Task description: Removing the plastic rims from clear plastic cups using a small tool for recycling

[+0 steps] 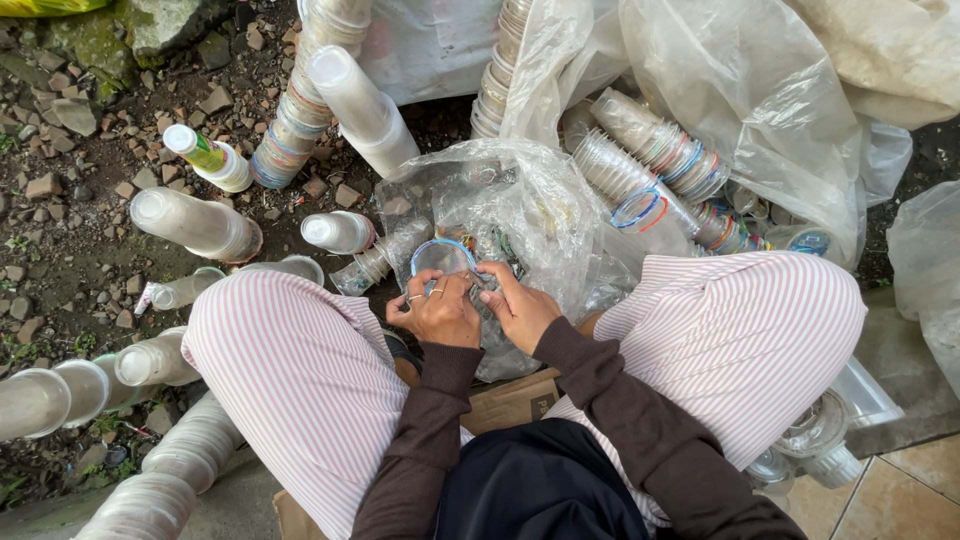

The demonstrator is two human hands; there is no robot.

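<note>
I sit with my knees apart in pink-striped trousers. My left hand (436,311), with rings on the fingers, grips a clear plastic cup (443,258) with a blue rim, its mouth facing up at me. My right hand (516,305) pinches at the cup's rim on its right side. What the right fingers hold at the rim is too small to tell. Both hands are over a crumpled clear plastic bag (520,205) between my knees.
Long nested stacks of clear plastic cups (197,224) lie on the stony ground at left and lean at the back (300,110). More stacks (650,165) lie in big clear bags (760,80) at right. Cardboard (512,400) lies under me. Tiled floor (900,490) is at bottom right.
</note>
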